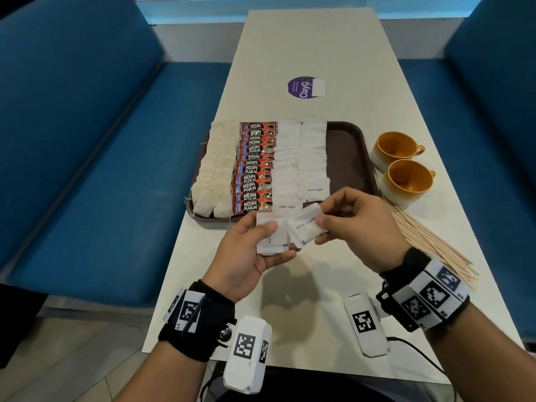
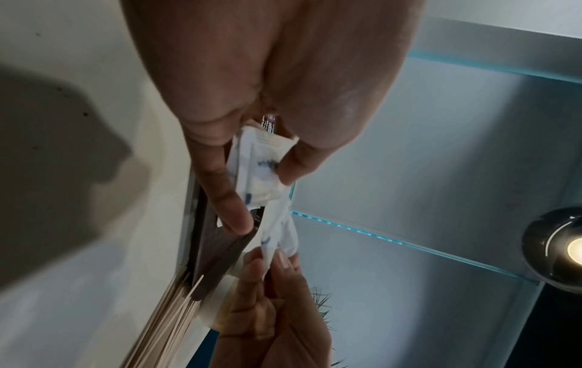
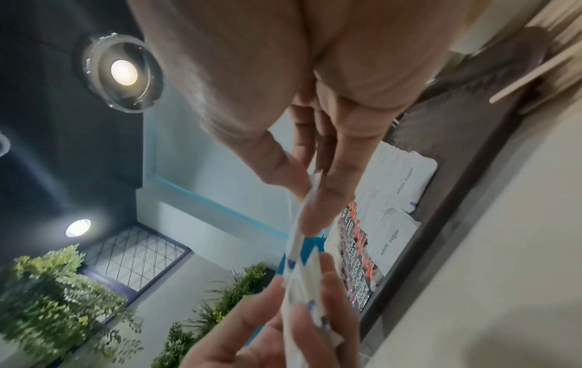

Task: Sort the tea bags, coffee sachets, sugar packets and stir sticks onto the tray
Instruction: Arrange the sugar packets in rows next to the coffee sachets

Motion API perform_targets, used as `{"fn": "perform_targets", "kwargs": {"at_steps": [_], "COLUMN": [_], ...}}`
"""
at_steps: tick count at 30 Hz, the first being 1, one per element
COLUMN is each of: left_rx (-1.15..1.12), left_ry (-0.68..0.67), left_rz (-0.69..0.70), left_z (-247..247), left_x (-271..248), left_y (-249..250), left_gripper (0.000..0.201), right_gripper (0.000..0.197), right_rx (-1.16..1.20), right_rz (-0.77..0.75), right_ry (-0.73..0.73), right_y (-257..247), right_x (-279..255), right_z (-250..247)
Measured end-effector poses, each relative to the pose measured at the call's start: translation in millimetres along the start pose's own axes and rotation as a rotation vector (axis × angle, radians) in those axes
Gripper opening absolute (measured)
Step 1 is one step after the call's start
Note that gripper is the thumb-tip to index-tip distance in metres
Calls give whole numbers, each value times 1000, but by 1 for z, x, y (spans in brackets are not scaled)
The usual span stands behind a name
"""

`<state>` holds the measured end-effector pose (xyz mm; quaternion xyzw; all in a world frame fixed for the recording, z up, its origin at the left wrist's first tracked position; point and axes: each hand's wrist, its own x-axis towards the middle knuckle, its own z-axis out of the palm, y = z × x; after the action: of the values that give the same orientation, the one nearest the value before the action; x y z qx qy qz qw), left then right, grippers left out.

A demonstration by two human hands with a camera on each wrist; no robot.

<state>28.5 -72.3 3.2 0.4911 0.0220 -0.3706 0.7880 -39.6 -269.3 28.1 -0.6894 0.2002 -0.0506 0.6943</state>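
This looks like a café or canteen booth. A long, narrow cream laminate table (image 1: pixel 333 53) runs away from the viewer, flanked on both sides by blue upholstered bench seats (image 1: pixel 101 169). On the table sit a dark brown plastic serving tray (image 1: pixel 348 152), two ochre-and-cream ceramic cups (image 1: pixel 403 166) just right of the tray, and a round purple sticker (image 1: pixel 301 87) beyond it. Above the table, the right wrist view shows round recessed ceiling lamps (image 3: pixel 123 72) in a dark ceiling, green leafy plants (image 3: pixel 53 286) and a gridded window (image 3: pixel 135 254).
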Motion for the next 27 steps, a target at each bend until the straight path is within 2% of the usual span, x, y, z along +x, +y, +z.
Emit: {"fn": "perform_targets", "kwargs": {"at_steps": [3,6,8,12,16,18,20,23,25,27], "left_rx": [-7,61,132,234,218,180,145,70,39,29], "left_ry": [-37,2,40,76,141,170,188,190,177,161], "left_rz": [-12,10,29,36,52,41,17,-22,-48,-72], "left_z": [1,4,5,7,5,2,-2,-6,-8,-10], "left_x": [3,8,12,16,20,21,21,21,20,20], "left_y": [-2,-6,-8,-8,-4,-2,0,0,-1,-3], "left_gripper": [39,48,47,40,16,13,19,25,20,19], "right_gripper": [37,46,44,24,14,9,5,5,7,18], "right_rx": [129,109,8,-141,-342,-526,-600,-580,-652,-773], "right_rz": [46,60,66,86,81,47,19,17,48,70], "right_ry": [-25,-83,-114,-185,-211,-167,-77,31,15,-45], "right_y": [0,1,2,4,4,5,6,4,4,5], "right_x": [0,-1,-2,-3,6,19,36,64,81,95], "right_z": [4,8,8,5,-5,-15,-25,-33,-33,-30]}}
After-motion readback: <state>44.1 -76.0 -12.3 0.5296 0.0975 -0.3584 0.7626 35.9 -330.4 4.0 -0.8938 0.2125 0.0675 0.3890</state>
